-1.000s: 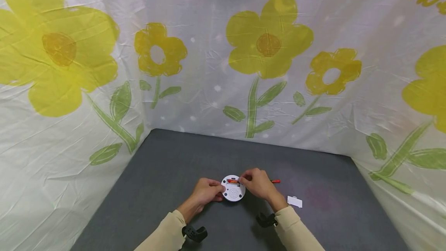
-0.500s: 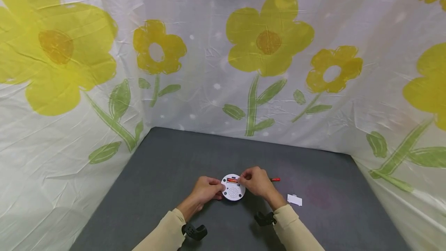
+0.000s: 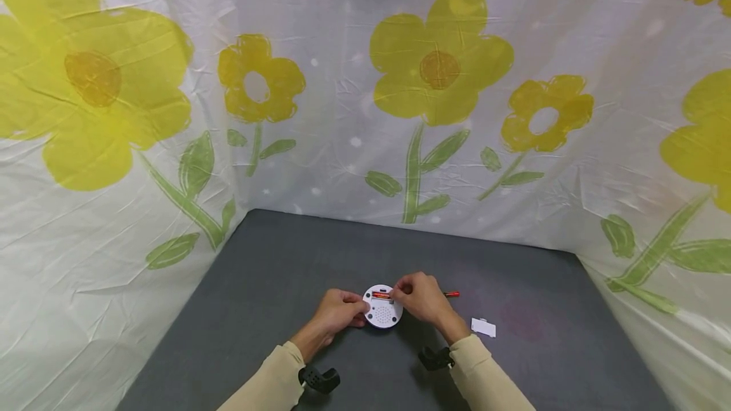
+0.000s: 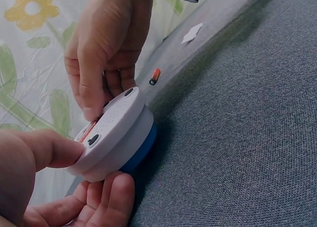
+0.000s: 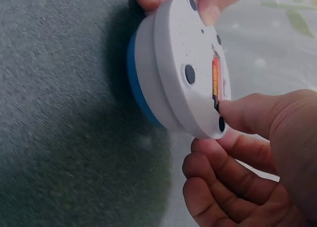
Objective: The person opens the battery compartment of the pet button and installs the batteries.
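Note:
A round white device [image 3: 384,316] with a blue underside [image 4: 141,155] stands with its battery compartment facing up. Dark round feet and a patch of small holes mark its white face. My left hand [image 3: 337,313] grips its left rim, thumb on the face and fingers below. In the compartment lies a red battery [image 5: 216,81]. My right hand [image 3: 421,299] has its thumb [image 5: 247,110] at the battery's dark end, while its fingers curl by the device's rim. Part of the battery is hidden by that hand in the head view.
A second red battery [image 3: 452,294] lies on the dark table [image 3: 308,246] just beyond the right hand. Farther right is a small white battery cover [image 3: 483,327]. A flower-printed white curtain [image 3: 337,163] surrounds the table's back and sides.
The red battery lies a little flatter in the compartment than one second ago. Both hands keep nearly the same places on the device.

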### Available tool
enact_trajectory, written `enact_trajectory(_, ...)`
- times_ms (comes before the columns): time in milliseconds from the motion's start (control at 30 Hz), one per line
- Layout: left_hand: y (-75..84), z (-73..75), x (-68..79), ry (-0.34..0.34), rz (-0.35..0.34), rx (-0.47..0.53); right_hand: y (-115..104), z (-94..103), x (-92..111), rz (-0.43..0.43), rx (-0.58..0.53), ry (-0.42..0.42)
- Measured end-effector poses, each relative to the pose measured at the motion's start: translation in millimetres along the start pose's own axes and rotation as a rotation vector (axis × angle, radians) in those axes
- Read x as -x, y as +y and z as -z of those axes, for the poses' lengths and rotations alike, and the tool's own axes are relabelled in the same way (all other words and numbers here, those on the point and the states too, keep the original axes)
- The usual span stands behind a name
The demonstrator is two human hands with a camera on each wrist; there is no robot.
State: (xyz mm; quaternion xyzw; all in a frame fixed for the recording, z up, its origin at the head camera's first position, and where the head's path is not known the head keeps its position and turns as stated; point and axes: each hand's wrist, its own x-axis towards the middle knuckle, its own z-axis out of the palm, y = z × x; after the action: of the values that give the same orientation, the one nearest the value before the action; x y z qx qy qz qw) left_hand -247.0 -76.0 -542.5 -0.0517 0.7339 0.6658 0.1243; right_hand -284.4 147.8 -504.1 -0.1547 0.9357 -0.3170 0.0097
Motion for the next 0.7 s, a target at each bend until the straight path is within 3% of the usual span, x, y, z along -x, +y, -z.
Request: enact_trajectory(700, -0.8, 1.6, -0.2, 0.002, 0.005, -0.002, 23.0, 58.9, -1.7, 0.004, 0.093, 0.04)
